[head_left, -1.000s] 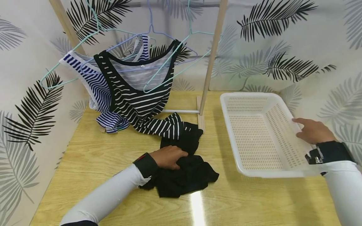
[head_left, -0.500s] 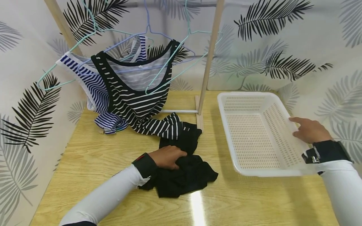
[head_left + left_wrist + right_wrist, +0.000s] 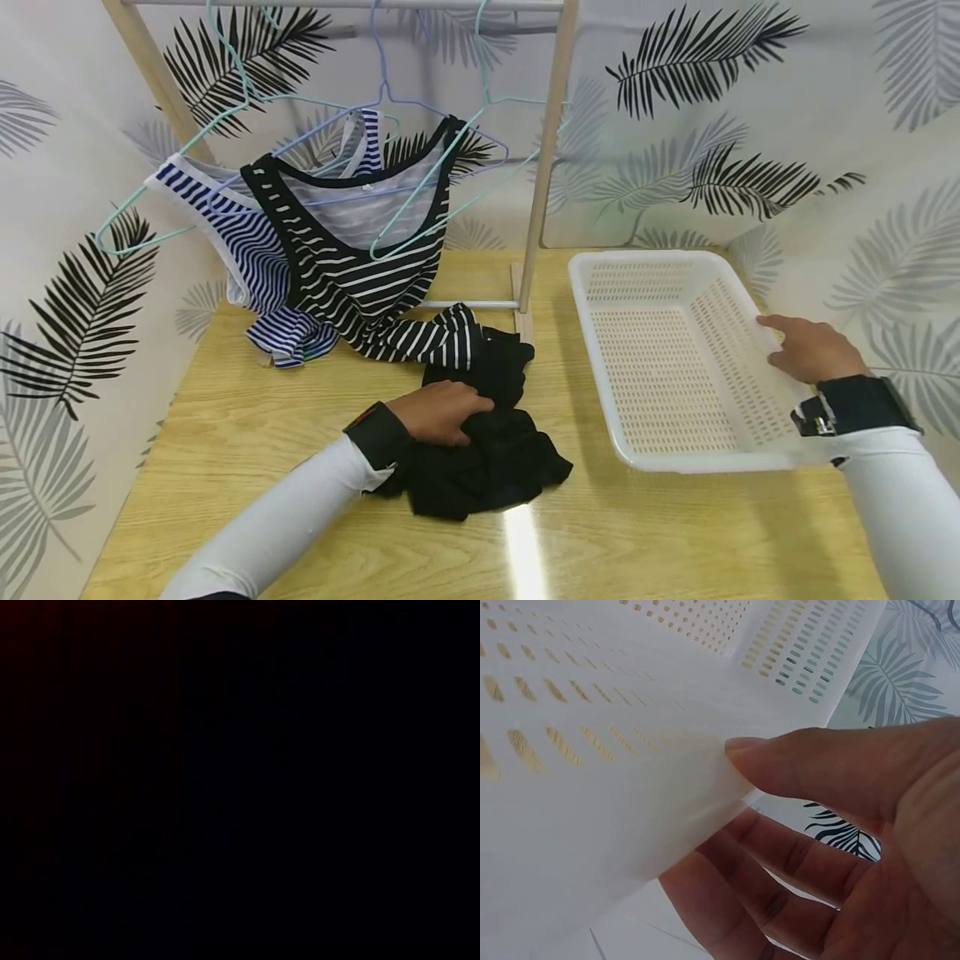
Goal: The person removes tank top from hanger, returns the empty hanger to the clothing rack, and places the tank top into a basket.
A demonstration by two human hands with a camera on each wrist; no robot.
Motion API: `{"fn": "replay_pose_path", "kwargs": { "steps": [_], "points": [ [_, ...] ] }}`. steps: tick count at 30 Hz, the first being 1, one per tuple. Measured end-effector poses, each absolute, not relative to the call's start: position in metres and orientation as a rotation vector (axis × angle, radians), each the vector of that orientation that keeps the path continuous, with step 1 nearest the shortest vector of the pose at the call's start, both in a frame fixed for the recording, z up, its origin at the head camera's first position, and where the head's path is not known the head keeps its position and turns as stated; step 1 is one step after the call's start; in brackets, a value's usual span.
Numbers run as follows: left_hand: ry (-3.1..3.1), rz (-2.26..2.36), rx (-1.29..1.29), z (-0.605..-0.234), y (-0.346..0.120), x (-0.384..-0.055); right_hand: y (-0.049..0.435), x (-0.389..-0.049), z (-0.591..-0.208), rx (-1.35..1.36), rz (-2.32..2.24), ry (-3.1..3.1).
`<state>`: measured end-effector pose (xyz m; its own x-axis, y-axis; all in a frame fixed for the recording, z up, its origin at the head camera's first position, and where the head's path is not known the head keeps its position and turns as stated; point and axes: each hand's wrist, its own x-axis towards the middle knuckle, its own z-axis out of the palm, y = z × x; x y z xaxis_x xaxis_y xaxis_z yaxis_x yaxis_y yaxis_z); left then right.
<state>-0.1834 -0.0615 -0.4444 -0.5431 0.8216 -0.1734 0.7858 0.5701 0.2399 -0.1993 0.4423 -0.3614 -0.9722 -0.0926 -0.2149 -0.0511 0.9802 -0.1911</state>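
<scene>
In the head view my left hand point(image 3: 442, 412) rests on a black garment point(image 3: 487, 467) that lies crumpled on the table. Whether its fingers grip the cloth is hidden, and the left wrist view is almost wholly dark. My right hand point(image 3: 813, 350) holds the right rim of a white perforated plastic basket point(image 3: 600, 367). Up close in the right wrist view, the thumb point(image 3: 780, 761) presses the inside of the basket wall point(image 3: 645, 817) while the other fingers lie along its outside. No clothes show inside the basket.
A wooden rack point(image 3: 547, 158) stands at the back left. From it hang a black-and-white striped tank top point(image 3: 375, 283), a blue-and-white striped top point(image 3: 251, 225) and a bare green hanger point(image 3: 427, 200). Another black garment point(image 3: 483, 367) lies by the rack foot, touching the striped hem.
The head view has shifted a little, so things sit farther left and the rack's top bar shows. Both hands keep their places on the black garment and the basket.
</scene>
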Motion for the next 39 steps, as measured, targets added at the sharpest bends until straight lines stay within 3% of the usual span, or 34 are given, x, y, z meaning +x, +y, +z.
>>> {"fn": "replay_pose_path", "kwargs": {
  "steps": [23,39],
  "points": [
    [2.74,0.231,1.435,-0.339,-0.066,-0.2,0.443,-0.2,-0.363,-0.121,-0.25,2.898],
    [2.985,0.326,1.657,-0.262,-0.084,-0.186,0.444,-0.201,-0.366,-0.125,-0.236,2.913]
  ]
}}
